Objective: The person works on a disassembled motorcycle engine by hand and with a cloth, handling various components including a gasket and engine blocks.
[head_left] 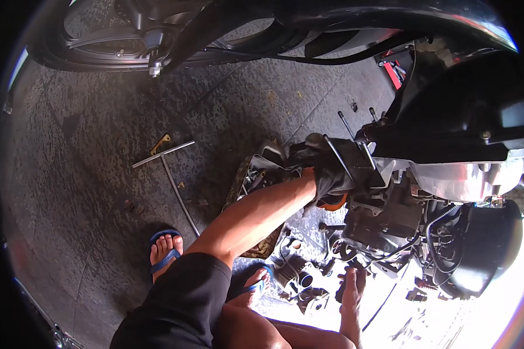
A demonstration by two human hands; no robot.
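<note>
My left arm reaches across to the underside of a partly dismantled motorcycle. Its hand [332,179] is covered by what looks like a dark glove, beside a dark metal bracket [361,160] with upright rods; its fingers are hidden. An orange patch [335,203] shows just below that hand. My right hand [353,285] is bare and dark-stained, raised to the lower side of the engine [384,218], close to a round part [344,250]. Its fingers look curled around something small and dark, washed out by glare. Loose engine parts [303,279] lie left of this hand.
A T-handle wrench [164,154] lies on the floor at left, next to a yellow metal piece [160,142]. Under my left arm stands a tray [239,186] of metal parts. A wheel [99,58] spans the top. Blue sandals [172,256] are on my feet. Glare covers the lower right.
</note>
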